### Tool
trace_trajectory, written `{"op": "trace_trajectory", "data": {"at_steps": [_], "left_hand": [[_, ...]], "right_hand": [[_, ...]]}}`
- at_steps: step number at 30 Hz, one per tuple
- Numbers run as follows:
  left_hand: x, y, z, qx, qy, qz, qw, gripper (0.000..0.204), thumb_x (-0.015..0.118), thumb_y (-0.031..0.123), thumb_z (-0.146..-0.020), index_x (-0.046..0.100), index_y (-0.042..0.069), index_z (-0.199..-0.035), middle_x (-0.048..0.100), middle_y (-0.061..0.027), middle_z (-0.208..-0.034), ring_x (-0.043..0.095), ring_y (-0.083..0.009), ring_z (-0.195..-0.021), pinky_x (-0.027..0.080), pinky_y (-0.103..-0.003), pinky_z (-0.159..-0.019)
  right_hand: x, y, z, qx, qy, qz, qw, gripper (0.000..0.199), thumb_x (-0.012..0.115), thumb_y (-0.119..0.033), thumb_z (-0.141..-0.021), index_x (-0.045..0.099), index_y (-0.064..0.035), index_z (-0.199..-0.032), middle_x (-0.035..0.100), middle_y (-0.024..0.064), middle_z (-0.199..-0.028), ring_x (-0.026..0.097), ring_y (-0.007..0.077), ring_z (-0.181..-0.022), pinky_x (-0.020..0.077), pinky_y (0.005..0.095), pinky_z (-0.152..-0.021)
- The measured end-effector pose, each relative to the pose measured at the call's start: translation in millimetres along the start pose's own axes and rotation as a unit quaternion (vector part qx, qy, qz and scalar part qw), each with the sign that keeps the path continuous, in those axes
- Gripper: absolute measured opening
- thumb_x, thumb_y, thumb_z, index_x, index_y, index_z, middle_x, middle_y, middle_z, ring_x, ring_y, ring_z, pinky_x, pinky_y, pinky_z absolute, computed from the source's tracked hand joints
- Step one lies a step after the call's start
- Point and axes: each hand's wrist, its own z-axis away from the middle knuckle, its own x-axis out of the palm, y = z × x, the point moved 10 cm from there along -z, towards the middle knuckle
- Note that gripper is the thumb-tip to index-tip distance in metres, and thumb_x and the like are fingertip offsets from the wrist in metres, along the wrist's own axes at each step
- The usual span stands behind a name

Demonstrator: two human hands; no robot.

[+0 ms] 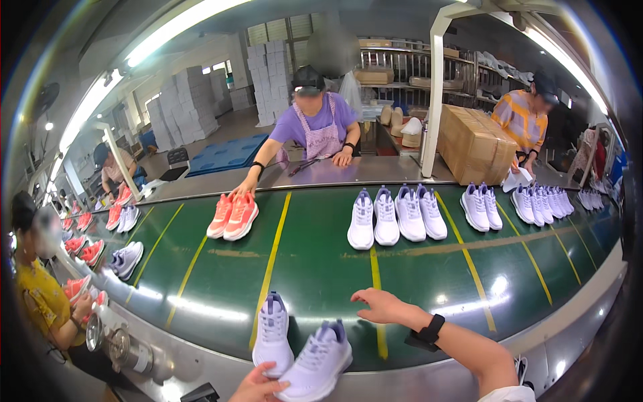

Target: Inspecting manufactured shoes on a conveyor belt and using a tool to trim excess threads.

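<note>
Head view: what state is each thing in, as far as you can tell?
Two nearest lavender lace-up shoes: laced.
Left hand: touching the nearer shoe at its toe; firmness of grip unclear.
Right hand: open, apart from the shoes.
Coral lace-up pair: upright, under a co-worker's hand.
Green conveyor belt: moving or stopped, cannot tell.
Black wristband: fastened.
White ceiling tube light: lit.

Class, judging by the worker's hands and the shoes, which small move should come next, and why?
Probably turn the nearer lavender shoe, at the left hand, parallel to its mate: it is askew, while pairs across the green belt stand side by side.
</note>
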Motion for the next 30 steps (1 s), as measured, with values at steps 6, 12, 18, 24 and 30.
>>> {"op": "trace_trajectory", "data": {"at_steps": [6,12,18,24,30], "left_hand": [[-40.8,-62.8,67.1,0.052,0.012,-0.036,0.998,0.065,0.066,-0.004,-0.08,0.033,0.008,-0.134,0.05,-0.0123,-0.118,0.061,-0.0271,-0.099,0.053,-0.042,-0.084],[-77.5,-91.1,35.2,0.027,-0.012,-0.161,0.986,0.058,0.073,0.013,-0.078,0.044,0.011,-0.129,0.057,-0.0068,-0.105,0.061,-0.0175,-0.086,0.05,-0.029,-0.069],[-9.4,50.2,65.2,0.303,0.119,-0.543,0.774,0.045,0.072,0.028,-0.08,0.057,0.004,-0.115,0.063,-0.0105,-0.094,0.058,-0.0192,-0.091,0.047,-0.031,-0.076],[119.0,59.4,52.4,0.536,0.171,-0.681,0.469,0.072,0.068,0.053,-0.074,0.052,0.0,-0.12,0.057,-0.0227,-0.114,0.052,-0.0346,-0.109,0.035,-0.044,-0.097],[92.2,28.2,-34.1,0.285,0.056,-0.763,0.577,0.096,0.056,0.076,-0.068,0.051,-0.006,-0.117,0.065,-0.0256,-0.099,0.055,-0.0416,-0.111,0.011,-0.057,-0.108]], "right_hand": [[-106.2,-149.4,87.8,-0.162,0.15,-0.317,0.922,0.022,0.058,-0.01,-0.089,0.061,-0.0063,-0.11,0.065,0.0038,-0.1,0.06,0.0138,-0.092,0.048,0.0275,-0.081],[-194.5,-242.5,201.2,-0.594,0.26,-0.67,0.362,0.042,0.034,-0.035,-0.096,0.052,-0.0047,-0.119,0.055,0.0071,-0.085,0.053,0.0208,-0.075,0.0473,0.0381,-0.069],[-171.5,-255.3,215.6,-0.572,0.196,-0.703,0.375,0.039,0.037,-0.032,-0.095,0.05,-0.0049,-0.121,0.056,0.0083,-0.091,0.054,0.0222,-0.081,0.0463,0.0396,-0.073],[-174.0,-259.2,262.6,-0.554,0.156,-0.687,0.443,0.038,0.04,-0.029,-0.094,0.048,-0.0051,-0.123,0.057,0.0096,-0.096,0.055,0.0236,-0.086,0.0453,0.041,-0.077],[-199.2,-241.9,337.0,-0.495,0.157,-0.64,0.566,0.038,0.042,-0.026,-0.093,0.046,-0.0053,-0.125,0.057,0.0109,-0.102,0.056,0.0251,-0.092,0.0443,0.0424,-0.08]]}}
